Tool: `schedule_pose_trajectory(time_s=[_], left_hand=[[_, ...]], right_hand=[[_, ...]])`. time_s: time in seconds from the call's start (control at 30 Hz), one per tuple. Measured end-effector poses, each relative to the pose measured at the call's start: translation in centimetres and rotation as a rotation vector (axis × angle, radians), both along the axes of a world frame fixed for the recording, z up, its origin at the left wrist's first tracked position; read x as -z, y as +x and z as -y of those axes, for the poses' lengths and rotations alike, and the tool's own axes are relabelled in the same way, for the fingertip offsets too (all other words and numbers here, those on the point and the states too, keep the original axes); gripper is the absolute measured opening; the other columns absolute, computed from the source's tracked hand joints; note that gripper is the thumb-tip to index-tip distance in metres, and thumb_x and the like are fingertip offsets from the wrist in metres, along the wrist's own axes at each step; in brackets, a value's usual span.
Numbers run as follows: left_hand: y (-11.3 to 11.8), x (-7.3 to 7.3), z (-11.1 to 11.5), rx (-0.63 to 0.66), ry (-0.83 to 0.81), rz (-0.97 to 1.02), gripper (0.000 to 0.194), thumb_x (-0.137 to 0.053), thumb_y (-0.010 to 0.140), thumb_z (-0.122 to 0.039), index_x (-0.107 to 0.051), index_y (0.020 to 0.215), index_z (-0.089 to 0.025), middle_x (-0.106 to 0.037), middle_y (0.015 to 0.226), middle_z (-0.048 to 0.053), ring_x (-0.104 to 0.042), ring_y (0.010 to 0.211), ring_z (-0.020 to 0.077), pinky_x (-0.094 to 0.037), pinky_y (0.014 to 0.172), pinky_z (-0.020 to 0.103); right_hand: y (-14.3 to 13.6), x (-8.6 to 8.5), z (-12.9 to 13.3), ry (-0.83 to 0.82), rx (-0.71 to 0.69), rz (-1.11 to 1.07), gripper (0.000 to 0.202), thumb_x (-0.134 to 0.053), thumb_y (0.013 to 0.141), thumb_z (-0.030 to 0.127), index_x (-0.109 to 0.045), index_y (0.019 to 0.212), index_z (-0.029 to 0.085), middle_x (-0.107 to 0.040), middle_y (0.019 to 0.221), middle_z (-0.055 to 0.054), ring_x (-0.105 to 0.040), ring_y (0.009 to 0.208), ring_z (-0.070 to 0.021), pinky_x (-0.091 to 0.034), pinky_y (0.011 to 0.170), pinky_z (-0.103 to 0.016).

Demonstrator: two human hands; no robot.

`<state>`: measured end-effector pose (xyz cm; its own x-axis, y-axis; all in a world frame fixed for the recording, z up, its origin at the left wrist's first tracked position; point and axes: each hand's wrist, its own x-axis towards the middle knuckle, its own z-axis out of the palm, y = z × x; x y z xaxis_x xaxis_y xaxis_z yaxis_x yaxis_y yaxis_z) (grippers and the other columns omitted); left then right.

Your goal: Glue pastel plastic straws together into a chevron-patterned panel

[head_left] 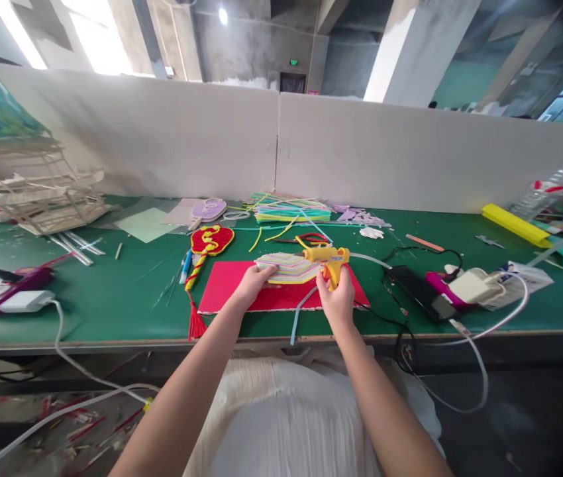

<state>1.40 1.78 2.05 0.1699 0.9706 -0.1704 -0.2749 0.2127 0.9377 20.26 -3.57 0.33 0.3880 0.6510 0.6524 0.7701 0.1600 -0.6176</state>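
Observation:
My left hand (255, 283) grips the left end of a flat, striped piece (289, 269) in pastel colours, its fingers closed on the edge. A yellow glue gun (334, 262) is in my right hand (337, 295), with its nozzle pointing left over the right part of the striped piece. A light blue strip (299, 318) hangs down beside my right hand, past the table's front edge; its upper end is hidden near the fingers. Under both hands lies a red board (224, 285) on the green table (162, 321).
Behind the board are red-handled pliers (312, 238) and a pile of coloured strips (291, 211). A red fan-shaped piece with a tassel (214, 240) lies left. At right are a black phone (420, 291), cables and a power strip (448, 291). A stick structure (48, 192) stands far left.

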Motion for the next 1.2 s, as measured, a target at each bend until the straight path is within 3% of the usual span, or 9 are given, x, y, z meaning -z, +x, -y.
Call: schedule_pose_trajectory(time_s=[0.2, 0.37, 0.47, 0.63, 0.97, 1.07, 1.2], left_hand=[[-0.2, 0.5, -0.4, 0.003, -0.001, 0.032, 0.018, -0.069, 0.075, -0.018, -0.068, 0.091, -0.009, -0.074, 0.088, 0.011, -0.07, 0.074, 0.0224, -0.057, 0.056, 0.027], [-0.3, 0.7, -0.9, -0.014, -0.006, 0.051, 0.011, -0.068, 0.074, -0.016, -0.068, 0.081, -0.008, -0.071, 0.065, 0.007, -0.057, 0.042, 0.0114, -0.043, 0.038, 0.02], [-0.4, 0.7, -1.0, -0.019, -0.019, 0.079, 0.008, -0.068, 0.073, -0.015, -0.067, 0.077, -0.008, -0.068, 0.058, 0.005, -0.052, 0.037, 0.0088, -0.037, 0.035, 0.019], [-0.6, 0.5, -1.0, -0.017, -0.04, 0.156, 0.01, -0.07, 0.072, -0.017, -0.066, 0.076, -0.009, -0.066, 0.059, 0.003, -0.053, 0.04, 0.0074, -0.04, 0.038, 0.017], [-1.0, -0.7, -0.4, -0.084, 0.023, 0.341, 0.011, -0.066, 0.078, -0.023, -0.064, 0.083, -0.014, -0.066, 0.061, 0.001, -0.059, 0.048, 0.0072, -0.048, 0.046, 0.014], [-1.0, -0.7, -0.4, -0.129, 0.063, 0.346, 0.021, -0.07, 0.074, -0.024, -0.065, 0.093, -0.016, -0.071, 0.077, 0.001, -0.065, 0.056, 0.0096, -0.049, 0.047, 0.015], [-0.8, -0.2, -0.4, -0.124, 0.077, 0.306, 0.033, -0.075, 0.068, -0.018, -0.066, 0.099, -0.017, -0.073, 0.093, 0.003, -0.069, 0.068, 0.0135, -0.053, 0.051, 0.017]], right_hand=[[-0.8, 0.4, 3.0, 0.104, 0.114, 0.267, 0.034, -0.055, 0.086, 0.042, -0.055, 0.107, 0.014, -0.06, 0.085, -0.01, -0.063, 0.076, -0.0229, -0.048, 0.057, -0.029], [-1.5, 1.6, 4.7, 0.111, 0.09, 0.262, 0.03, -0.054, 0.088, 0.037, -0.054, 0.109, 0.015, -0.058, 0.083, -0.008, -0.062, 0.071, -0.0201, -0.047, 0.055, -0.028], [-1.7, 2.0, 4.6, 0.08, 0.083, 0.276, 0.029, -0.053, 0.088, 0.036, -0.054, 0.108, 0.015, -0.058, 0.085, -0.009, -0.062, 0.075, -0.0221, -0.048, 0.056, -0.029], [-1.6, 1.2, 3.7, 0.055, 0.061, 0.198, 0.03, -0.054, 0.086, 0.039, -0.055, 0.105, 0.015, -0.056, 0.082, -0.009, -0.06, 0.073, -0.022, -0.049, 0.057, -0.031], [0.7, -3.4, -1.5, 0.313, 0.124, 0.051, 0.033, -0.059, 0.082, 0.041, -0.052, 0.101, 0.015, -0.054, 0.085, -0.01, -0.059, 0.083, -0.0254, -0.052, 0.072, -0.039], [0.7, -2.8, -3.0, 0.327, 0.121, 0.01, 0.034, -0.057, 0.083, 0.042, -0.05, 0.103, 0.015, -0.053, 0.086, -0.011, -0.058, 0.084, -0.0257, -0.052, 0.073, -0.04], [0.3, -0.5, -4.1, 0.225, 0.04, -0.084, 0.033, -0.057, 0.08, 0.042, -0.049, 0.099, 0.016, -0.055, 0.087, -0.01, -0.059, 0.084, -0.0258, -0.052, 0.073, -0.039]])
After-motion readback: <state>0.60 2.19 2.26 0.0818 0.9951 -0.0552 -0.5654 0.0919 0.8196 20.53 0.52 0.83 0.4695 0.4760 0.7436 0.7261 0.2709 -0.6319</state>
